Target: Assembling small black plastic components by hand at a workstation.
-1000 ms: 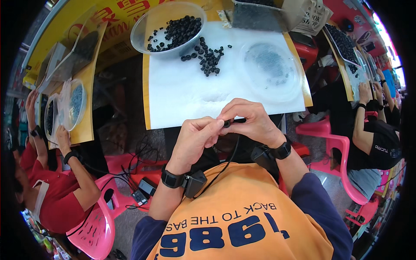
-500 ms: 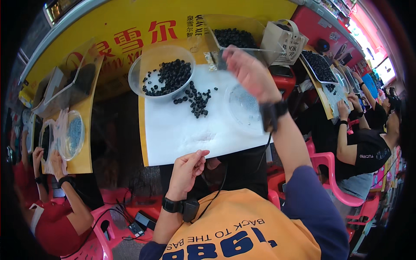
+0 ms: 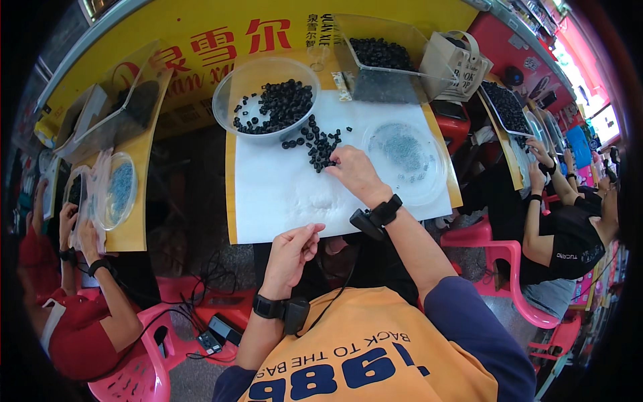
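My right hand (image 3: 358, 175) reaches over the white sheet (image 3: 268, 201). Its fingertips pinch together at the near right edge of a loose pile of small black bead-like pieces (image 3: 320, 144), seemingly on one of them. Close to the sheet's front edge, my left hand (image 3: 291, 258) is held with thumb and forefinger pressed together; whatever lies between them is too small to make out. More black pieces fill part of a round clear tub (image 3: 231, 100) behind the pile. Right of my right hand lies a shallow clear round tray (image 3: 437, 175) with tiny bluish bits.
A clear rectangular bin (image 3: 385, 87) of black pieces stands at the back, beside a cream cloth bag (image 3: 450, 67). People work at tables on both sides: one in red (image 3: 87, 335) at left, one in black (image 3: 573, 231) at right. Cables (image 3: 194, 305) hang at lower left.
My right hand has come down and left from above the clear tray to the black pile, and its fingers have closed there. My left hand stays pinched near the sheet's front edge.
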Tool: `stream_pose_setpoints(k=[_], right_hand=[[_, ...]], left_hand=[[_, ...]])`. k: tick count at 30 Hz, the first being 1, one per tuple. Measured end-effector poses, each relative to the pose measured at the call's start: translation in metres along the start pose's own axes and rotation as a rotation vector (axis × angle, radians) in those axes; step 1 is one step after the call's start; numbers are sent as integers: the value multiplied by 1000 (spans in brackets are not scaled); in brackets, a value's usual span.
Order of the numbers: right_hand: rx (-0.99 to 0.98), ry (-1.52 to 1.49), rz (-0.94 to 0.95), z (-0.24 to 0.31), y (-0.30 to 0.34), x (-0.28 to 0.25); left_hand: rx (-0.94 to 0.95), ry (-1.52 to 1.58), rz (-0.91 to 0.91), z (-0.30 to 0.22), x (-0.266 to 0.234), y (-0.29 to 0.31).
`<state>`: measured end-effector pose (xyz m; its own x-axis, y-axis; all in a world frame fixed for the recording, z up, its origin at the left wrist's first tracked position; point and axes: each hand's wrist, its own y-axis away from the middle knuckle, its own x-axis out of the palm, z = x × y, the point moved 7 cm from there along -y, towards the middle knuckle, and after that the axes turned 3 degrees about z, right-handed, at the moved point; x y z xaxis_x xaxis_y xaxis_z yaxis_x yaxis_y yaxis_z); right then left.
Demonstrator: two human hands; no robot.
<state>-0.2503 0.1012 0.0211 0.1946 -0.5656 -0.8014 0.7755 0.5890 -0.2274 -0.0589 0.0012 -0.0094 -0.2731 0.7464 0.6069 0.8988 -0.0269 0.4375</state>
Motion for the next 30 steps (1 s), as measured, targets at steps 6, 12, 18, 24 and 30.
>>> stream_pose_setpoints(k=[6,12,18,24,30], right_hand=[[91,-65,59,2,16,-4],[326,-1001,150,25,65,-8],[216,-904,81,45,93,-23],[258,-1131,126,37,109,-19],[157,-473,-74,4,104,-59]], left_hand=[[11,-11,20,2,5,-7],[127,48,-130,-8,16,-15],[65,216,39,6,30,-27],[-41,286,95,28,27,-31],[-105,364,160,31,37,-30]])
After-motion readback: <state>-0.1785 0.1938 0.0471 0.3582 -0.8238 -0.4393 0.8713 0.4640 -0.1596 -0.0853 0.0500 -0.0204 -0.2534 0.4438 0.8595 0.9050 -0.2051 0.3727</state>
